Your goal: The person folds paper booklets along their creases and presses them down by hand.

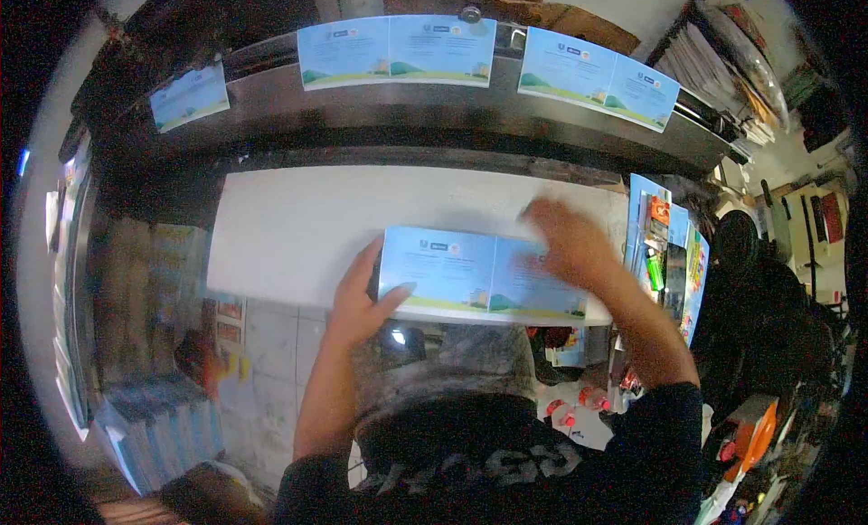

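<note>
A stack of blue printed sheets (438, 276), with green hills along the bottom and small logos at the top, lies on the white board in front of me. My left hand (360, 294) grips the left end of the sheets, thumb on top and fingers around the edge. Over their right half is my right hand (568, 245), smeared by motion. Its fingers are too blurred to show whether they touch or hold anything.
Matching sheets (344, 55) rest along a dark ledge behind the white board (289, 227). At right, a green lighter (654, 269) and a red packet (660, 210) lie on more sheets. Blue-white stacks (167, 425) stand lower left; red-capped bottles (562, 415) stand below.
</note>
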{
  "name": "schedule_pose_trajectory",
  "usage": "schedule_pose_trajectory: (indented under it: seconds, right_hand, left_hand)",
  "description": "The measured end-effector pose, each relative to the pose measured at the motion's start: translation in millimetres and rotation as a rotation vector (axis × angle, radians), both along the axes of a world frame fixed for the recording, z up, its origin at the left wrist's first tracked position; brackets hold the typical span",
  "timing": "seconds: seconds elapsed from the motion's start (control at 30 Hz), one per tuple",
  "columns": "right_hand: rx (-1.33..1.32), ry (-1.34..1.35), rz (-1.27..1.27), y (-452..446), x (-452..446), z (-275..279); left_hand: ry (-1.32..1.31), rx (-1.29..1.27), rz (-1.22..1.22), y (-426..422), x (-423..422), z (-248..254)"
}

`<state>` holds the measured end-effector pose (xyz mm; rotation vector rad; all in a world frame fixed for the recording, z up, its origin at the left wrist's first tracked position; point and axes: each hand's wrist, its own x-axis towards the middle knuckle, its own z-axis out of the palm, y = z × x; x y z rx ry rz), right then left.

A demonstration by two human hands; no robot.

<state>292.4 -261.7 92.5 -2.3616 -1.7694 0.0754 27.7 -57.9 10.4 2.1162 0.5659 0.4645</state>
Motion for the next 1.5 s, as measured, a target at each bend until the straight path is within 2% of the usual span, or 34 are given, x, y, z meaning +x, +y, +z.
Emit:
schedule_pose_trajectory:
  seconds: [0.07,0.1,0.13,0.17,0.23,0.27,0.33,0.37,0.4,0.43,0.47,0.5,0.57,0.7,0.77,0.8,0.83,0.9,0.93,1.0,1.1,1.2,1.23,1.27,1.3,1.33,1.4,1.47,1.5]
  right_hand:
    - [-0.227,0.041,0.152,-8.8,-59.5,5.1]
    - [-0.189,-0.079,0.215,-17.8,-74.5,7.2]
    - [-0.190,-0.079,0.210,-17.9,-73.8,6.6]
    - [-0.216,0.001,0.198,-17.2,-71.2,5.3]
    - [-0.166,0.205,0.249,-16.3,-56.6,3.8]
    - [-0.167,0.207,0.246,-7.8,-49.6,14.7]
    - [-0.506,0.272,0.179,13.1,-29.9,49.5]
    - [-0.390,0.183,0.196,19.1,-16.6,54.5]
    - [-0.274,0.094,0.213,24.2,-3.9,58.7]
    - [-0.275,0.042,0.100,35.5,3.7,67.4]
    - [-0.275,-0.010,-0.014,45.6,9.8,74.0]
    - [-0.275,-0.008,-0.015,51.2,18.8,70.5]
    - [-0.134,-0.003,0.030,58.0,36.8,53.3]
    - [-0.035,0.026,0.107,49.2,65.8,42.9]
    - [0.016,-0.271,-0.031,36.8,83.9,65.4]
    - [-0.105,-0.172,-0.450,41.5,67.0,116.5]
    - [0.201,-0.339,-0.517,32.9,82.4,121.7]
    - [0.728,-0.538,-0.378,22.0,112.8,132.0]
    - [0.731,-0.542,-0.377,23.7,124.8,131.8]
    - [0.845,-0.731,-0.199,27.9,169.6,121.4]
    - [0.461,-0.387,-0.207,25.9,219.1,66.0]
    - [0.241,-0.163,-0.275,21.9,179.5,32.9]
    - [0.202,-0.265,-0.241,19.5,146.6,30.8]
    - [0.064,-0.151,-0.352,24.6,114.3,25.8]
    - [0.061,-0.076,-0.149,11.5,91.6,0.3]
    - [-0.147,0.213,-0.206,11.2,32.3,20.0]
    - [-0.106,-0.030,0.150,-4.6,-41.4,3.5]
    - [-0.205,-0.182,0.264,-18.6,-78.2,-5.1]
    - [-0.208,-0.176,0.261,-19.6,-78.9,-7.4]
  left_hand:
    - [0.008,0.017,0.004,3.9,-3.1,-1.9]
    - [-0.033,0.000,-0.009,2.6,-2.5,1.8]
    - [-0.075,-0.021,-0.021,3.2,-2.9,3.0]
    - [-0.072,-0.023,-0.027,4.9,-3.9,1.2]
    - [-0.291,-0.134,-0.120,10.1,-5.2,-6.5]
    - [-0.290,-0.136,-0.122,10.2,-6.4,-10.0]
    - [-0.325,-0.423,-0.090,8.5,-6.2,-14.3]
    - [-0.324,-0.423,-0.091,5.8,-4.2,-9.5]
    - [-0.161,-0.180,-0.043,1.2,-0.3,-0.9]
    - [0.003,0.062,0.004,-1.6,2.2,4.6]
    - [0.005,0.061,0.003,-2.8,2.4,5.7]
    - [0.005,0.042,-0.004,-2.4,2.7,6.7]
    - [0.004,0.023,-0.012,-1.2,3.9,8.5]
    - [0.007,0.126,-0.021,-0.4,4.6,9.2]
    - [0.005,0.135,-0.006,0.3,5.0,8.1]
    - [0.000,0.110,-0.004,-0.6,4.0,7.3]
    - [-0.007,0.087,-0.004,0.1,4.3,7.1]
    - [0.014,0.085,0.003,0.1,5.5,8.4]
    - [0.035,0.082,0.003,-0.9,6.0,9.3]
    - [0.049,0.108,0.008,-2.1,4.4,7.5]
    - [0.040,0.121,0.017,-1.9,3.2,9.5]
    - [-0.007,0.072,0.015,-3.0,0.6,11.3]
    - [-0.029,0.038,0.003,-3.1,1.2,11.4]
    - [-0.026,0.033,0.000,-4.2,1.2,13.3]
    - [-0.031,0.009,0.002,-5.1,1.5,16.7]
    - [-0.038,-0.014,0.002,-4.3,2.4,17.5]
    - [-0.073,-0.002,-0.012,0.0,1.4,9.3]
    - [-0.108,0.013,-0.021,1.4,-0.3,1.7]
    - [-0.178,-0.078,-0.029,2.3,-1.6,-1.6]
